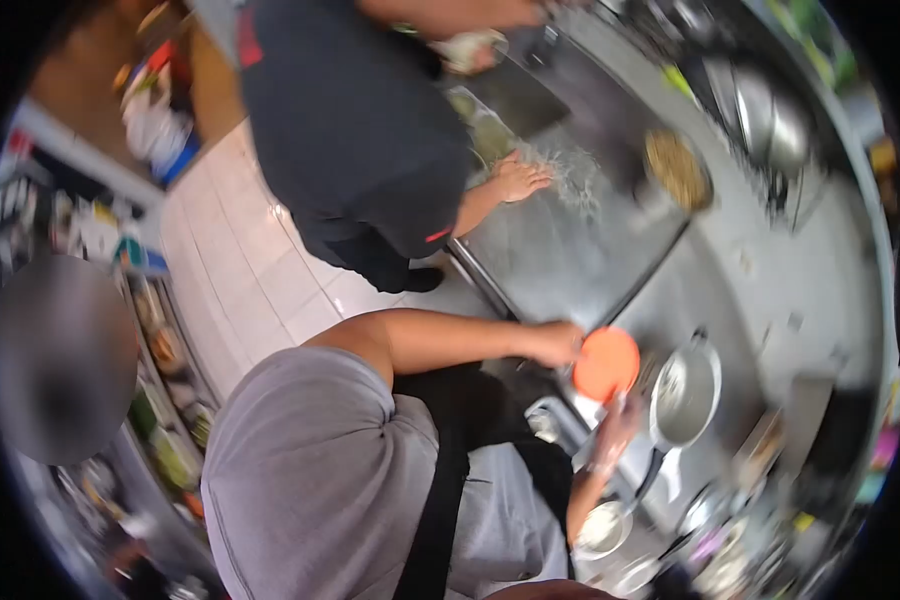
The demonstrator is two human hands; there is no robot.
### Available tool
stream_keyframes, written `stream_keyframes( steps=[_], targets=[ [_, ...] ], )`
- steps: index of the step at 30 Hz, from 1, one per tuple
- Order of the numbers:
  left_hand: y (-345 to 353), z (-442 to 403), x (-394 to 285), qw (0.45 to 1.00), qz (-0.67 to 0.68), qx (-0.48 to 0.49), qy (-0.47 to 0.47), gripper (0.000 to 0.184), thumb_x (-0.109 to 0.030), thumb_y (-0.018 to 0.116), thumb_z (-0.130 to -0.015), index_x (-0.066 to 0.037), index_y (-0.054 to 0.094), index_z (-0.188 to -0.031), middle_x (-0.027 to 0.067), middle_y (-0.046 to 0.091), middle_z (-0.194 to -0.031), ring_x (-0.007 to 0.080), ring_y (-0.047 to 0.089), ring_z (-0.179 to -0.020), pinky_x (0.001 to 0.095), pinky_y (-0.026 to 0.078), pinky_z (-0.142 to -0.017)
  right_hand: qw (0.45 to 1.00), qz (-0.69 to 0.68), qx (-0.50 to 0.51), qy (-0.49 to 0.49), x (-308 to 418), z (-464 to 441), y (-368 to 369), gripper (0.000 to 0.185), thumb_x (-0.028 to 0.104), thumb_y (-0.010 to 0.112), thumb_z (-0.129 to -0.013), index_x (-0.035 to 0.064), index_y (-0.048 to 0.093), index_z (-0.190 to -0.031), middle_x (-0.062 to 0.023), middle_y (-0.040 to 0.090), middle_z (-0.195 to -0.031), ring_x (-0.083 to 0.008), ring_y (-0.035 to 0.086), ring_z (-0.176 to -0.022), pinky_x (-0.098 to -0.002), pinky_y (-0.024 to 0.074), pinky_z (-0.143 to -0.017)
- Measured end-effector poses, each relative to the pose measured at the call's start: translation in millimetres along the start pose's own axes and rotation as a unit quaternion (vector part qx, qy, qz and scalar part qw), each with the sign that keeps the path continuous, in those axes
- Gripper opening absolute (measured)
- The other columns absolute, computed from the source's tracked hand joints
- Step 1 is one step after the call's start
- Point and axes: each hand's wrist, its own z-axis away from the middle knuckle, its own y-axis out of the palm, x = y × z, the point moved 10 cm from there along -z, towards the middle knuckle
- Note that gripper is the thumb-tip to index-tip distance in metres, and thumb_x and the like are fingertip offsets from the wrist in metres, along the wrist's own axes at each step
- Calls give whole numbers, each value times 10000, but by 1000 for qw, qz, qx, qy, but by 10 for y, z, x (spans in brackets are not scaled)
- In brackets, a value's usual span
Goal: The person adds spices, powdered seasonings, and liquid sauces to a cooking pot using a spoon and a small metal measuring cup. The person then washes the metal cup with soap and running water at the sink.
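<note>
An orange round item [607,364], like a shallow bowl or lid, is held by its edge over the steel counter, with my left hand [556,343] closed on it. At its lower edge is my right hand [618,432], fingers pressed together; what they hold is blurred. Just right of my right hand stands a metal pot [686,392] with a long dark handle, some pale contents inside. A white container [602,530] with pale contents sits below my right forearm.
A co-worker [360,130] in dark clothes stands at the upper part of the counter [610,265], one hand flat beside pale shreds [575,180]. A round container [676,170] of brownish food is farther right. Utensils and bowls crowd the lower right. Food trays [165,350] line the left.
</note>
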Motion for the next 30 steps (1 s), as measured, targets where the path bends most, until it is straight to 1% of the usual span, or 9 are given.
stream_keyframes(
  steps=[1,5,13,17,20,25,27,29,30],
  targets=[
    [-43,125,25,999,-12,14,-38,454,-403,798,-930,36,765,-1038,248,778,-930,320,752,-826,486,578,-757,972,-230,-31,46,169,281,149,406,387,718,-1059,14,673,-1212,-77,680,-1053,-174,678,-911,-329,531,-689],
    [22,939,50,993,56,63,-79,526,-484,748,-984,33,751,-1082,130,718,-731,259,695,-537,438,584,-500,972,-216,69,62,-217,624,419,384,360,748,-1043,21,626,-1176,-105,693,-1089,-199,693,-930,-361,599,-706],
    [-946,3393,581,997,37,1,67,544,-551,779,-987,-23,773,-1117,102,737,-908,250,725,-796,389,593,-647,947,-215,209,-114,1174,1715,1373,394,305,806,-1006,2,625,-1181,-107,691,-1115,-207,686,-991,-388,608,-893],
    [-1465,5420,1084,994,-14,-99,-53,423,-428,776,-1010,-24,745,-1132,113,760,-990,231,714,-935,424,573,-819,919,-120,342,-153,1857,2556,2468,382,285,780,-1022,-17,630,-1201,-95,689,-1115,-177,653,-1011,-358,553,-918],
    [-1754,6838,1513,925,226,-261,-161,342,-330,781,-1005,-25,749,-1156,78,746,-986,181,704,-887,391,573,-745,878,-140,424,-171,2566,3448,3412,383,280,767,-1029,-35,639,-1204,-83,680,-1097,-158,629,-1004,-327,525,-935],
    [-2055,8894,1726,709,485,-488,-156,406,-452,498,-1161,-81,588,-1303,-57,375,-726,89,284,-585,303,298,-502,776,-168,576,-195,3734,5133,4969,325,228,743,-1030,-44,661,-1190,-85,703,-1116,-156,663,-1021,-342,540,-962],
    [-2184,9380,2007,705,522,-471,-94,556,-617,475,-1138,-93,586,-1286,-5,534,-832,136,493,-682,336,470,-575,740,-182,610,-219,4171,5687,5505,332,224,738,-1024,-43,667,-1210,-81,710,-1117,-154,666,-1002,-337,537,-971],
    [-2265,9793,1859,604,612,-506,-72,770,-785,434,-1072,-117,579,-1426,97,698,-1217,266,689,-1106,473,615,-860,668,-147,702,-199,4397,6342,6076,329,215,706,-1048,-56,669,-1230,-85,711,-1155,-155,657,-1042,-328,521,-973],
    [-2424,9881,1627,606,678,-407,84,879,-835,392,-1044,-159,521,-1591,128,557,-1618,352,512,-1511,617,493,-1155,662,-146,706,-204,4538,6530,6346,329,215,706,-1048,-56,669,-1230,-85,711,-1155,-155,657,-1042,-328,521,-973]
  ],
)
